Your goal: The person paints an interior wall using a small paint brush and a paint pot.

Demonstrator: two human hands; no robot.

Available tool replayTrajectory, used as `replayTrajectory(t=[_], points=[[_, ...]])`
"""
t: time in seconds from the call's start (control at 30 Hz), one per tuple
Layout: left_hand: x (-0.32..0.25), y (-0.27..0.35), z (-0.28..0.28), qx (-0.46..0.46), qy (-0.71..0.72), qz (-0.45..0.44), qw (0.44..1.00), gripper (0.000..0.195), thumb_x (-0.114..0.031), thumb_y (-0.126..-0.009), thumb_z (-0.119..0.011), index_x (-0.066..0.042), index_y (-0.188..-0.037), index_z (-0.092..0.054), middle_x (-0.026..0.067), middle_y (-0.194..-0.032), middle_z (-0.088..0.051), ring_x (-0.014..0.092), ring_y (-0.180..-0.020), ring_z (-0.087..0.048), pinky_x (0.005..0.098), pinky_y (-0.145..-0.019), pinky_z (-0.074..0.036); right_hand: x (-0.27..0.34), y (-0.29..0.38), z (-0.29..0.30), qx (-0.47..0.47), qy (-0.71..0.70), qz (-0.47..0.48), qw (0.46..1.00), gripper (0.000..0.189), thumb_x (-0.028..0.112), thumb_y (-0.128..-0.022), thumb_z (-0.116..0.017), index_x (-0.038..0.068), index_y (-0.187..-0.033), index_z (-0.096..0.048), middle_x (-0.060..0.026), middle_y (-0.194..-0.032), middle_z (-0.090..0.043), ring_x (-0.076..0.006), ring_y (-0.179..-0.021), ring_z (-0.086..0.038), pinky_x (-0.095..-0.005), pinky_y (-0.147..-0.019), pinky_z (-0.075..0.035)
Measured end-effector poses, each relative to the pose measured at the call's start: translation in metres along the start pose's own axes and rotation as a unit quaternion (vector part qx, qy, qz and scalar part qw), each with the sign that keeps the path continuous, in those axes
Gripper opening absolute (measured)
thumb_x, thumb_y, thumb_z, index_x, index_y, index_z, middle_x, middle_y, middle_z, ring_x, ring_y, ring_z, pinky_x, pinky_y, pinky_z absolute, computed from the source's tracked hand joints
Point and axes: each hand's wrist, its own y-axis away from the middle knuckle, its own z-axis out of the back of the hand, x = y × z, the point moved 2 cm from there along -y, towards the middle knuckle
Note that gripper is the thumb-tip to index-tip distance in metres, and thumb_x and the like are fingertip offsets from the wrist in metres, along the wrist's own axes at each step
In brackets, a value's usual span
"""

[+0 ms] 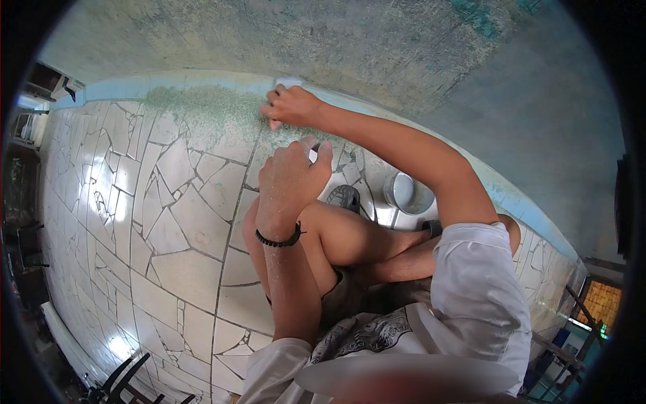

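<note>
My right hand (pixel 298 106) reaches to the foot of the wall and grips a small hand tool (pixel 275 124). An orange part of it shows below the fingers, and a pale, blurred part shows above them against the light-blue wall base (pixel 202 81). The fingers hide the rest. My left hand (pixel 290 177), dusty and wearing a black braided bracelet (pixel 278 243), is held near my raised knee. Its thumb and forefinger are apart, but the palm and other fingertips are hidden. Greenish crumbs, like scraped paint (pixel 202 108), lie along the floor edge beside my right hand.
A round metal bowl (pixel 424 199) with a pale disc-like area inside stands by the wall, under my right arm. Near it is a dark sandal (pixel 345 196). The wall (pixel 353 40) has patchy, worn paint. Broken-tile flooring (pixel 186 212) spreads left, with dark furniture (pixel 30 247) at its far side.
</note>
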Motion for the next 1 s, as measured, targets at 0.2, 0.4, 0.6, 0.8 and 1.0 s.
replayTrajectory(t=[0.2,0.4,0.6,0.8,1.0], points=[[-0.005,0.005,-0.003,-0.010,-0.012,-0.013,1.000,0.052,-0.048,-0.100,-0.056,-0.008,-0.126,-0.075,0.0254,-0.108,-0.077,0.047,-0.109,-0.072,0.0535,-0.097,-0.055,0.005,0.060,0.036,0.055,0.024,-0.049,0.997,0.033,0.040,-0.081,-0.078,0.008,-0.085,-0.070,-0.0129,-0.089,-0.069,-0.0292,-0.087,-0.071,-0.0381,-0.061,-0.058],[-0.004,0.008,-0.006,-0.027,-0.008,-0.030,0.999,0.055,-0.050,-0.100,-0.055,-0.010,-0.134,-0.073,0.0252,-0.101,-0.077,0.046,-0.106,-0.073,0.0518,-0.095,-0.055,0.008,0.081,0.068,0.165,0.025,-0.151,0.974,0.021,0.029,-0.085,-0.073,0.008,-0.089,-0.074,-0.0162,-0.091,-0.072,-0.0318,-0.090,-0.073,-0.0411,-0.063,-0.059],[-0.004,0.010,0.001,-0.035,0.015,-0.039,0.999,0.054,-0.049,-0.101,-0.055,-0.011,-0.136,-0.072,0.0246,-0.092,-0.076,0.046,-0.101,-0.073,0.0513,-0.091,-0.055,0.003,0.085,0.060,0.229,0.028,-0.230,0.945,0.037,0.044,-0.089,-0.072,0.011,-0.074,-0.080,-0.0092,-0.080,-0.077,-0.0294,-0.082,-0.077,-0.0445,-0.072,-0.060],[0.003,0.007,0.013,-0.127,0.070,-0.062,0.988,0.043,-0.041,-0.102,-0.059,-0.004,-0.118,-0.075,0.0196,-0.079,-0.072,0.037,-0.079,-0.072,0.0467,-0.076,-0.053,0.004,0.015,0.032,0.184,-0.044,-0.143,0.972,0.027,0.032,-0.087,-0.071,0.011,-0.071,-0.078,-0.0126,-0.079,-0.076,-0.0317,-0.081,-0.077,-0.0449,-0.070,-0.061],[0.004,0.003,0.023,-0.306,0.303,-0.121,0.894,0.025,-0.020,-0.103,-0.066,0.004,-0.098,-0.071,-0.0013,-0.065,-0.054,0.007,-0.062,-0.047,0.0288,-0.057,-0.037,0.003,-0.056,0.007,0.050,-0.067,-0.064,0.994,0.012,0.022,-0.083,-0.069,0.011,-0.084,-0.074,-0.0136,-0.087,-0.073,-0.0333,-0.088,-0.075,-0.0414,-0.068,-0.062]])
